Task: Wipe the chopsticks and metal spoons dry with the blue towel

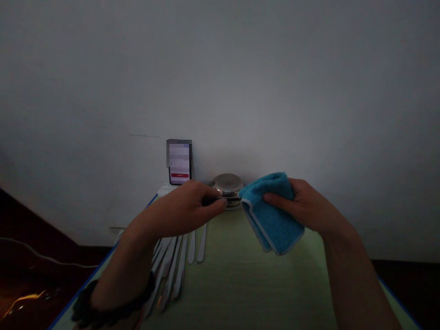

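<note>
My left hand (pixel 187 206) is closed in a pinch on the handle of a thin metal utensil (pixel 225 200) whose other end disappears into a folded blue cloth (pixel 270 215). My right hand (pixel 304 204) grips that cloth, thumb on top, wrapping it around the utensil's hidden end. Both hands hover above a pale green table (pixel 237 275). Under my left forearm lies a row of several white-looking cutlery pieces (pixel 178 261), side by side.
A shiny metal bowl (pixel 227 184) sits upside down at the table's far edge by the white wall. A phone (pixel 179 162) with a lit screen stands propped left of it. The table has a blue rim (pixel 89 279). A dark floor with a cable lies to the left.
</note>
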`<state>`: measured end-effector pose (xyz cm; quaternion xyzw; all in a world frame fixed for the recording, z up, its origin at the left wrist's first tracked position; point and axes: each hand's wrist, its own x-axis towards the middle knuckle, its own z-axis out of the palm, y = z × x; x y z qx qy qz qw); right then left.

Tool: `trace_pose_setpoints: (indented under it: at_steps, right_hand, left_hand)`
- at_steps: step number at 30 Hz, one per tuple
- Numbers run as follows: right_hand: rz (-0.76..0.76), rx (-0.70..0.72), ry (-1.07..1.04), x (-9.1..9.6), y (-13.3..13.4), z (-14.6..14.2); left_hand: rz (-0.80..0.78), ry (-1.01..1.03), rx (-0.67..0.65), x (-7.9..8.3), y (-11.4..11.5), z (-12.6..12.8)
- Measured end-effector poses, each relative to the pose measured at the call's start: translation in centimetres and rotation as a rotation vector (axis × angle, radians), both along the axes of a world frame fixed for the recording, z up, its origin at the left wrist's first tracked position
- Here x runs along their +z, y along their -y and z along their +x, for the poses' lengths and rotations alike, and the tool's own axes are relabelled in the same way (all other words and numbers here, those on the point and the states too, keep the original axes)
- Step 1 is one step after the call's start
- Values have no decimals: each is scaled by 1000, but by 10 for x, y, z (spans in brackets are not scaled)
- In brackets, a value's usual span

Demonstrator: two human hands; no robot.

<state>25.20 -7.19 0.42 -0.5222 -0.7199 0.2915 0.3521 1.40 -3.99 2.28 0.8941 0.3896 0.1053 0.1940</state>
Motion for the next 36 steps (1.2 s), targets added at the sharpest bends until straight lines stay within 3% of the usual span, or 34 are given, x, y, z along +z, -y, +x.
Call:
trace_pose_setpoints:
  at_steps: [36]
  right_hand:
    - [34, -52, 19, -4, -4, 0]
  left_hand:
    - [17, 9, -37, -2, 1, -2]
